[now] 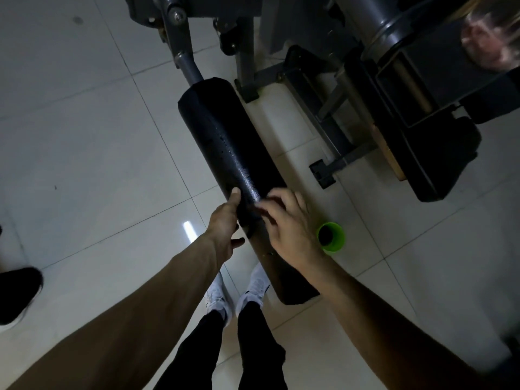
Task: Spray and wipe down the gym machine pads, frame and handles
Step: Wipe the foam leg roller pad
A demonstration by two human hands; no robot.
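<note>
A long black roller pad [225, 142] of the gym machine runs diagonally across the middle, with small droplets on its top. A dark cloth [249, 213] lies draped over the pad near its lower end. My left hand [225, 223] grips the cloth and the pad's left side, thumb lying along the pad. My right hand [289, 220] reaches over the pad from the right, its blurred fingers touching the cloth. The grey machine frame [185, 60] holds the pad at its upper end.
A green cup [331, 237] stands on the tiled floor just right of the pad. The machine's dark base and seat [422, 130] fill the upper right. My white shoes [219, 298] are below the pad. Another person's black shoe [17, 291] is at the left edge.
</note>
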